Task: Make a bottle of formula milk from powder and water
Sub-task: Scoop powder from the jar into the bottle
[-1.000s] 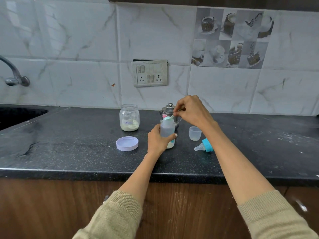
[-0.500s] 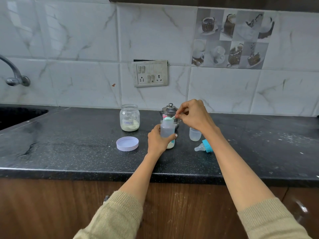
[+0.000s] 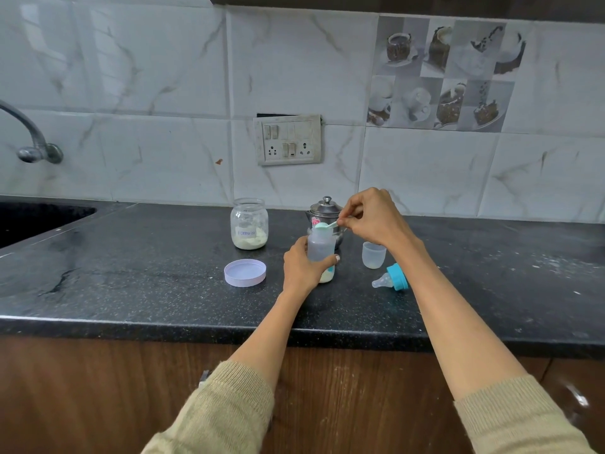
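A clear baby bottle (image 3: pixel 321 248) stands upright on the black counter (image 3: pixel 147 283) with pale powder at its bottom. My left hand (image 3: pixel 302 265) is wrapped around its body. My right hand (image 3: pixel 373 216) pinches the handle of a small light-green scoop (image 3: pixel 322 226), whose bowl sits over the bottle's open mouth. An open glass jar (image 3: pixel 249 228) labelled formula, partly filled with powder, stands to the left. Its lilac lid (image 3: pixel 245 272) lies flat in front of it. The blue-ringed teat (image 3: pixel 391 278) lies on its side at the right.
A steel kettle (image 3: pixel 324 209) stands right behind the bottle. A small clear cap (image 3: pixel 373 255) sits upright beside the teat. A sink (image 3: pixel 36 217) and tap (image 3: pixel 29 139) are at the far left. A switchboard (image 3: pixel 288 139) is on the tiled wall.
My right hand has shifted slightly right and lowered, bringing the scoop's bowl down onto the bottle's mouth. The left hand and bottle have stayed put.
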Available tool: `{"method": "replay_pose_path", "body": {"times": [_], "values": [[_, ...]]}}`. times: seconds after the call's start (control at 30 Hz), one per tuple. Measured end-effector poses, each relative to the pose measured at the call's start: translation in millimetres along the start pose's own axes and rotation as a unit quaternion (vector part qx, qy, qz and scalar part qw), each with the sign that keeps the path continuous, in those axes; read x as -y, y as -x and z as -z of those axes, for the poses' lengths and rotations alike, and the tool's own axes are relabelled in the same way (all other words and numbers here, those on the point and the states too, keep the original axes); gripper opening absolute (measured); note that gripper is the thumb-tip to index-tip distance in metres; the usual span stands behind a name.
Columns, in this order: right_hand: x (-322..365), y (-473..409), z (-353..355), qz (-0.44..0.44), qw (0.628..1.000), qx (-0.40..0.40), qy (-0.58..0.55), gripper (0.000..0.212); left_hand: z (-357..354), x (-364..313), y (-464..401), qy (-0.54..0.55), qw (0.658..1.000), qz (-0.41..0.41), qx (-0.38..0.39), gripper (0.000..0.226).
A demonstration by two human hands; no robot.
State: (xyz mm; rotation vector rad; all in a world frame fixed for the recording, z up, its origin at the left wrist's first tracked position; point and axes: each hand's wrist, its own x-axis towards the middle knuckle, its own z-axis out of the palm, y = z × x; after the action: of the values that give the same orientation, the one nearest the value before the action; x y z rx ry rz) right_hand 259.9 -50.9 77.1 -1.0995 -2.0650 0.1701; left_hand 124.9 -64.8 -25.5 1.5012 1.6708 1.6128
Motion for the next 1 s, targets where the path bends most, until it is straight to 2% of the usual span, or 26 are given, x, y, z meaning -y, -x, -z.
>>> {"method": "replay_pose_path", "body": {"times": [0.23,0.33,0.43,0.53,0.83,1.0], "values": [[3.8,-16.1,12.2,-0.019,1.000,-0.019,-0.014,0.007,1.3,-3.0,3.3,0.014,1.000,0.008,-0.002,0.063],[10.5,-29.5,19.0,-0.016,1.000,0.000,0.011,0.007,2.9,-3.7,4.4,0.021,1.000,0.012,0.005,0.064],[25.2,-47.3,27.0,0.005,1.000,0.014,0.021,0.006,4.9,-4.8,5.3,0.032,0.999,0.017,0.012,0.061],[44.0,-68.6,26.6,0.041,0.999,-0.010,0.011,0.015,5.0,-5.5,6.7,0.035,0.999,0.020,0.011,0.058],[65.8,-133.4,-44.4,0.048,0.999,-0.001,-0.017,0.014,6.2,-2.0,9.0,0.026,0.999,0.038,0.017,0.055],[62.0,-152.2,-93.6,0.047,0.999,0.018,-0.006,0.011,9.6,-6.0,13.6,0.032,0.999,0.038,0.016,0.041]]}}
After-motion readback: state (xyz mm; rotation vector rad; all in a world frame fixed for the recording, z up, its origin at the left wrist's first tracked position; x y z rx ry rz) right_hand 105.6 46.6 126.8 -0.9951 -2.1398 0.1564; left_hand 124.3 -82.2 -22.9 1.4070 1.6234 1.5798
